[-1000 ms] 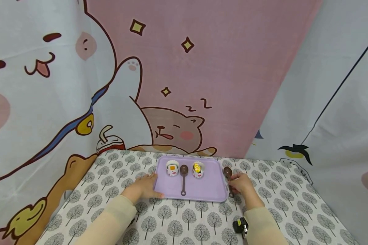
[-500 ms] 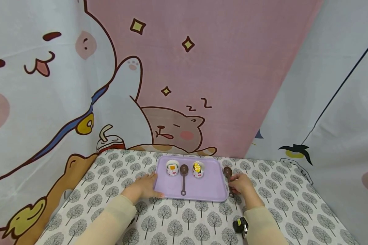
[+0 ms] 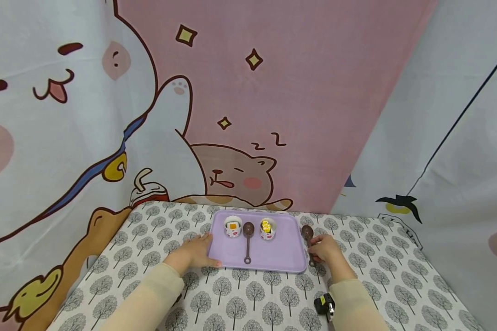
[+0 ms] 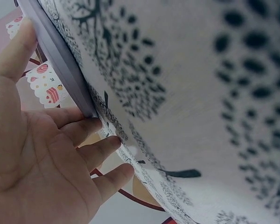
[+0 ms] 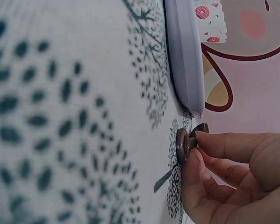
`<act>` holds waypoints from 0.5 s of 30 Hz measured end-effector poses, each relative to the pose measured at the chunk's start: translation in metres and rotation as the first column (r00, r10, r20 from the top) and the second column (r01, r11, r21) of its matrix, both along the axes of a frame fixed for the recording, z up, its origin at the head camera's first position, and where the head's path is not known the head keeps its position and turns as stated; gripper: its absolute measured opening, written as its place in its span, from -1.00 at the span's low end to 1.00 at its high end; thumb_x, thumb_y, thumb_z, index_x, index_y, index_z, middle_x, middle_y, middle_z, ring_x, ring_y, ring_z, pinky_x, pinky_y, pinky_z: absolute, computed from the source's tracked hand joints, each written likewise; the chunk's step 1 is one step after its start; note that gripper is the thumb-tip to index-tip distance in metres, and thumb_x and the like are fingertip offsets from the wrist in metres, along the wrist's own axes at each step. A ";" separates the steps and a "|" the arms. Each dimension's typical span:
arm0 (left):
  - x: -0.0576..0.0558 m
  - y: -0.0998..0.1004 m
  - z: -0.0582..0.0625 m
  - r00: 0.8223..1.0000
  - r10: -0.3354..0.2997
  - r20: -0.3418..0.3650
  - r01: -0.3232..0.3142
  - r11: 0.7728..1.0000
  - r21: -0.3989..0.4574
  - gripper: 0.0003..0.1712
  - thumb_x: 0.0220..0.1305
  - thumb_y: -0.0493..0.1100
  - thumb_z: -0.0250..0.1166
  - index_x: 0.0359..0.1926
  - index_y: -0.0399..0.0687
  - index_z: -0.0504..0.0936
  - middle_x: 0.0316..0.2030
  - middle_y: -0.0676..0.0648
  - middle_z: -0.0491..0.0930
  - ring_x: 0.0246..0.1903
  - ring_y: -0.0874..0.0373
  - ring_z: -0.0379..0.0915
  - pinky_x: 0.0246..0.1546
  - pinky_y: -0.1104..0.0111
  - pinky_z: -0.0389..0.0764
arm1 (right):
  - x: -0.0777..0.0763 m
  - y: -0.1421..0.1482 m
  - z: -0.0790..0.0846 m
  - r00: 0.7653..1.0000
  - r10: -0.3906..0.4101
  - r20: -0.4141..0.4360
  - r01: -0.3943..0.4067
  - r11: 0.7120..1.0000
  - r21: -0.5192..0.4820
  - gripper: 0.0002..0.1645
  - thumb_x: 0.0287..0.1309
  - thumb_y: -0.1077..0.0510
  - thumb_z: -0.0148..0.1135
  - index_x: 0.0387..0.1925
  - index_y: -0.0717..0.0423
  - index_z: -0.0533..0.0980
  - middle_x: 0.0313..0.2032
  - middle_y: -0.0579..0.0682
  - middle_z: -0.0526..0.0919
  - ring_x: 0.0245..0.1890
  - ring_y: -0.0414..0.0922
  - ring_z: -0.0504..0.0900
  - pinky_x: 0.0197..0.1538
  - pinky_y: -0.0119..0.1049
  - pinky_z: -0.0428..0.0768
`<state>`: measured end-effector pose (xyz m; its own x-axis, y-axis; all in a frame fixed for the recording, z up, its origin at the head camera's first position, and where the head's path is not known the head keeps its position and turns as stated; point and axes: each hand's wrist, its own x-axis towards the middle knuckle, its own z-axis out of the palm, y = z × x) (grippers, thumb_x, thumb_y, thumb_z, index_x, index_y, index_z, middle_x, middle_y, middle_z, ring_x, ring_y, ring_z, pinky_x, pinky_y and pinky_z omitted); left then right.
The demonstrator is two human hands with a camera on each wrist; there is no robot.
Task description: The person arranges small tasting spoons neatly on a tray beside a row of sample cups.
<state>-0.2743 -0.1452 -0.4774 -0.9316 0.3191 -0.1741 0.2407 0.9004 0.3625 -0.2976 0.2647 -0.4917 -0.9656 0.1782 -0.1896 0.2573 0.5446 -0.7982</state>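
Note:
A lilac tray [image 3: 281,250] lies on the table with two small paper cups on it, the left cup [image 3: 233,234] holding something white and orange, the right cup [image 3: 268,236] something yellow and dark. Between them lies a brown spoon [image 3: 248,230]. My left hand [image 3: 194,252] rests at the tray's left front corner. Its fingers are spread and fairly straight, as the left wrist view shows, touching the tray's rim [image 4: 60,60]. Just right of the tray, my right hand [image 3: 325,248] pinches a second brown spoon [image 3: 308,232] by its handle, whose ring end [image 5: 182,145] sits low over the cloth.
A tree-patterned cloth [image 3: 254,294] covers the table. Near my right sleeve [image 3: 352,299] lies a small black object [image 3: 324,304] with a yellow mark. Behind the table hangs a curtain [image 3: 306,92] with cartoon animals.

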 end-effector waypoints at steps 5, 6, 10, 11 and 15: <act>-0.002 -0.001 -0.001 1.000 0.002 -0.001 -0.002 1.000 -0.006 0.29 0.01 0.37 0.44 0.48 -0.41 0.13 0.48 -0.34 0.12 0.44 -0.39 0.01 0.40 -0.28 0.05 | -0.001 0.000 -0.001 1.000 0.005 -0.002 -0.005 1.000 0.012 -0.64 0.03 0.47 0.32 -0.09 0.50 0.48 -0.30 0.28 0.55 -0.54 -0.10 0.61 -0.43 -0.30 0.72; -0.002 -0.001 -0.001 1.000 0.004 0.001 -0.004 1.000 -0.007 0.29 0.01 0.37 0.44 0.48 -0.40 0.13 0.48 -0.34 0.11 0.44 -0.38 0.01 0.40 -0.28 0.05 | -0.002 0.001 -0.002 1.000 0.006 -0.003 -0.006 1.000 0.015 -0.64 0.03 0.47 0.32 -0.09 0.49 0.48 -0.30 0.29 0.55 -0.54 -0.10 0.61 -0.43 -0.30 0.72; -0.002 -0.001 -0.002 1.000 0.006 0.001 -0.006 1.000 -0.006 0.29 0.02 0.37 0.44 0.49 -0.39 0.13 0.49 -0.33 0.11 0.45 -0.38 0.00 0.40 -0.27 0.04 | -0.002 0.001 -0.003 1.000 0.004 0.001 -0.004 1.000 0.016 -0.63 0.03 0.47 0.32 -0.08 0.48 0.49 -0.29 0.27 0.55 -0.54 -0.10 0.61 -0.43 -0.31 0.72; -0.001 -0.001 -0.002 1.000 0.008 0.005 -0.008 1.000 -0.004 0.29 0.02 0.37 0.44 0.49 -0.38 0.12 0.49 -0.33 0.10 0.45 -0.37 0.00 0.41 -0.27 0.03 | -0.002 0.000 -0.003 1.000 0.003 0.001 -0.003 1.000 0.017 -0.63 0.02 0.47 0.33 -0.08 0.48 0.49 -0.29 0.27 0.55 -0.54 -0.11 0.61 -0.43 -0.31 0.72; 0.000 0.000 -0.001 1.000 0.009 0.014 -0.009 1.000 0.008 0.29 0.01 0.36 0.45 0.49 -0.39 0.12 0.49 -0.33 0.10 0.45 -0.38 -0.02 0.41 -0.27 0.01 | -0.002 0.000 -0.003 1.000 0.007 0.001 -0.007 1.000 0.013 -0.63 0.01 0.47 0.33 -0.09 0.48 0.49 -0.33 0.25 0.55 -0.56 -0.11 0.60 -0.45 -0.31 0.71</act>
<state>-0.2739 -0.1454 -0.4788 -0.9321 0.3118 -0.1843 0.2274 0.8997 0.3725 -0.2998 0.2652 -0.4943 -0.9667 0.1738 -0.1879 0.2538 0.5569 -0.7909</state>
